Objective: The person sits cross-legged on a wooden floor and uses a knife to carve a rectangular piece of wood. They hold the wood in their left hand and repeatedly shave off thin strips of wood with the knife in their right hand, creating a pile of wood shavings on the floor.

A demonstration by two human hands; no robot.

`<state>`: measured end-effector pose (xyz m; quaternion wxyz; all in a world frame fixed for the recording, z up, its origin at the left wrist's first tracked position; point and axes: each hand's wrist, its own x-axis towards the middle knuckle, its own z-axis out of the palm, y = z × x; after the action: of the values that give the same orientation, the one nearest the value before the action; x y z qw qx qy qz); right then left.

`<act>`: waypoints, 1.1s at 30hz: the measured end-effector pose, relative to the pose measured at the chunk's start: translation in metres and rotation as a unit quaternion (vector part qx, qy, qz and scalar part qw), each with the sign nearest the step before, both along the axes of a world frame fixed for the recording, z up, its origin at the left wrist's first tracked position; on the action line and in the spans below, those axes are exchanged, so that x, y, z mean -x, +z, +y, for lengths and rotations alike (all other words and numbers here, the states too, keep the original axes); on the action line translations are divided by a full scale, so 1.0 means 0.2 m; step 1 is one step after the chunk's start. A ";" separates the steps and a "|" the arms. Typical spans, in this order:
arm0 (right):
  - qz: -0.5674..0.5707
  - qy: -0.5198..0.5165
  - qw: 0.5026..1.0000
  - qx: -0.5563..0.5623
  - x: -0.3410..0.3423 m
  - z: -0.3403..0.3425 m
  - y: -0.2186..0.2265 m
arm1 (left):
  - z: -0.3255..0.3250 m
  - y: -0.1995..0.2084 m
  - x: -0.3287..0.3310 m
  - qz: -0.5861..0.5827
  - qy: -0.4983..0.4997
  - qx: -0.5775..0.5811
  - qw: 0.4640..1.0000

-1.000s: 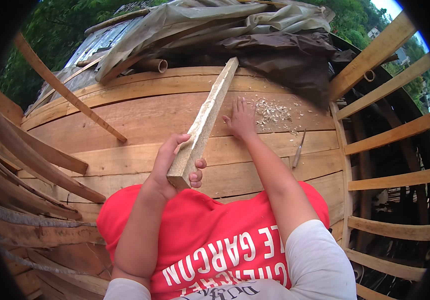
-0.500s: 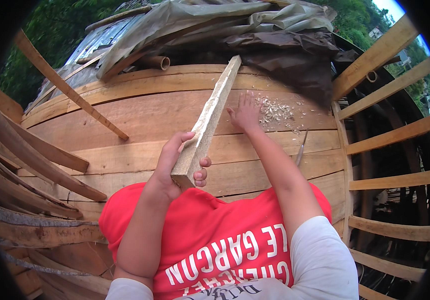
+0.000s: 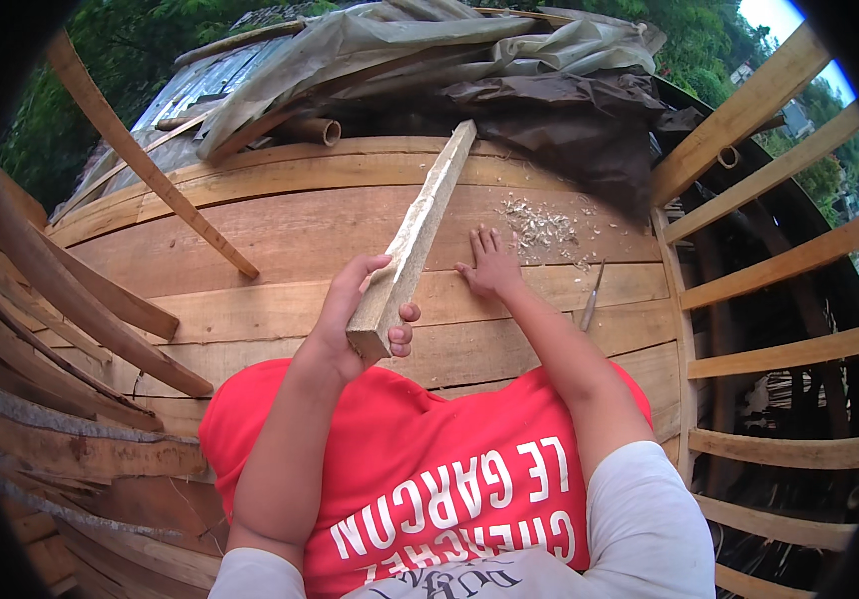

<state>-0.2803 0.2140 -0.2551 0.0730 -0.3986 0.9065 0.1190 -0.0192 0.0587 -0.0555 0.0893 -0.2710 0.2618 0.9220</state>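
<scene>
My left hand (image 3: 358, 314) is wrapped round the near end of a long squared piece of wood (image 3: 420, 225). The piece slants up and away from me, its left edge pale and roughly cut along much of its length. With fingers spread, my right hand (image 3: 492, 262) rests palm down on the plank floor (image 3: 330, 235) and holds nothing. Just beyond it lies a scatter of pale wood shavings (image 3: 541, 224). A slim pointed tool (image 3: 592, 296), perhaps a chisel or knife, lies on the boards right of my right forearm; its kind is unclear.
Wooden rails (image 3: 779, 356) line the right side, with a dark gap beyond them. Leaning planks (image 3: 90, 299) crowd the left, and a thin batten (image 3: 150, 165) slants there. Crumpled dark plastic sheeting (image 3: 569, 115) and a bamboo tube (image 3: 315, 131) lie at the far edge.
My right hand has slid nearer to me along the floor, away from the far boards. The piece of wood in my left hand has stayed almost in place.
</scene>
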 end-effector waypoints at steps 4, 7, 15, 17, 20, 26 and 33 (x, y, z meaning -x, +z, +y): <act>0.063 0.047 0.997 0.027 -0.09 0.06 0.07 | 0.00 0.00 0.00 -0.006 0.006 -0.004 1.000; -0.036 0.296 0.952 0.074 -0.36 0.11 0.05 | 0.01 0.00 0.01 -0.018 0.009 0.003 1.000; -0.117 0.406 0.906 0.001 -0.26 0.29 0.01 | 0.00 -0.03 0.00 -0.006 0.005 0.008 1.000; -0.044 0.288 0.955 -0.051 -0.04 0.42 0.06 | 0.00 -0.01 0.00 -0.006 0.001 0.014 1.000; 0.037 0.141 0.987 -0.067 0.13 0.61 0.13 | 0.00 0.01 0.00 0.000 0.002 0.016 1.000; -0.103 0.406 0.907 -0.051 0.03 0.75 0.18 | 0.01 0.01 0.01 -0.019 0.009 0.037 0.999; 0.016 0.120 0.992 -0.033 0.18 0.76 0.08 | 0.03 0.00 0.02 -0.007 -0.003 0.040 0.999</act>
<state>-0.3164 0.3656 -0.2386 0.0570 -0.4997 0.8488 0.1630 -0.0230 0.0649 -0.0564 0.0830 -0.2796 0.2985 0.9088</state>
